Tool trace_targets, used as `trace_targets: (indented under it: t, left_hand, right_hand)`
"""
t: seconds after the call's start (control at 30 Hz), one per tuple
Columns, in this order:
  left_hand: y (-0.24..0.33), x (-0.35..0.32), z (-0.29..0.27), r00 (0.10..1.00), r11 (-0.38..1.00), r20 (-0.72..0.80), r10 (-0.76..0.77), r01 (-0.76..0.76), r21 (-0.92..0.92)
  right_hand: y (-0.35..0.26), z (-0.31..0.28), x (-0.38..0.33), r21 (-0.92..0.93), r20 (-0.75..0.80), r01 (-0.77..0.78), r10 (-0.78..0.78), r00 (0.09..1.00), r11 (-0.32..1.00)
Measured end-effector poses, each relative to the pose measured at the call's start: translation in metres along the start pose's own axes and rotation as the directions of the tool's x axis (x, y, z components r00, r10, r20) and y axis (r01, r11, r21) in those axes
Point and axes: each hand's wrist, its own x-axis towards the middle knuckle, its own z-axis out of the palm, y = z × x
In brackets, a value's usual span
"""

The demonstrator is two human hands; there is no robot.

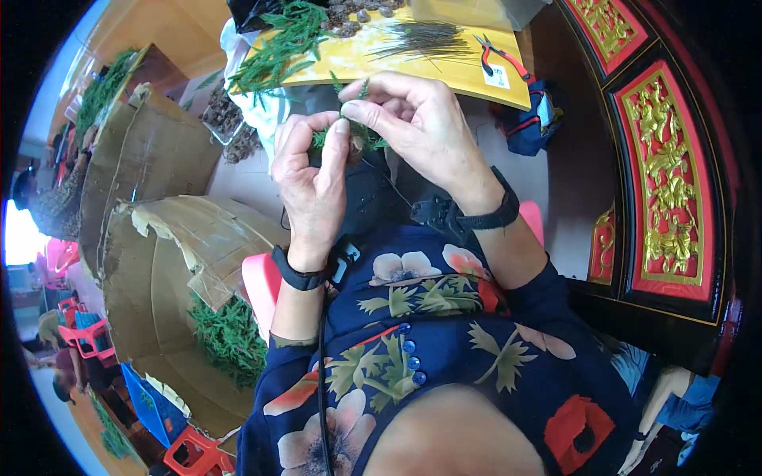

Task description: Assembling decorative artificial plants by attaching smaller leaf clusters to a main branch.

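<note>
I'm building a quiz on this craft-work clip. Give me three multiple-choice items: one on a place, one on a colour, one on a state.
1. Where do the red-handled pliers lie?
A. on the yellow board
B. in the cardboard box
C. on the person's lap

2. What colour is the sprig held between the hands?
A. red
B. green
C. white

3. How do the two hands stand?
A. both flat and empty
B. only one at work
C. both pinching the sprig

Key: 1 A, the red-handled pliers rest on the yellow board. 2 B, the sprig is green. 3 C, the left hand and right hand both close fingers on it.
</note>
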Motion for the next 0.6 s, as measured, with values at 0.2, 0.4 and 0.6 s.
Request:
trace_targets:
  t: [0.2,0.4,0.6]
  left_hand:
    - [0.009,-0.005,0.006,0.984,0.957,0.082,-0.161,0.175,-0.229]
    - [0.011,-0.008,0.007,0.954,0.866,0.084,-0.287,0.296,-0.403]
    - [0.010,-0.007,0.008,0.979,0.931,0.000,-0.203,0.193,-0.309]
  right_hand:
    - [0.013,-0.005,-0.001,0.113,0.029,-0.035,0.032,0.999,0.993]
    - [0.002,0.001,-0.013,-0.099,-0.164,0.122,-0.137,0.977,0.988]
    - [0.001,0.016,-0.018,-0.201,-0.325,0.263,-0.318,0.891,0.944]
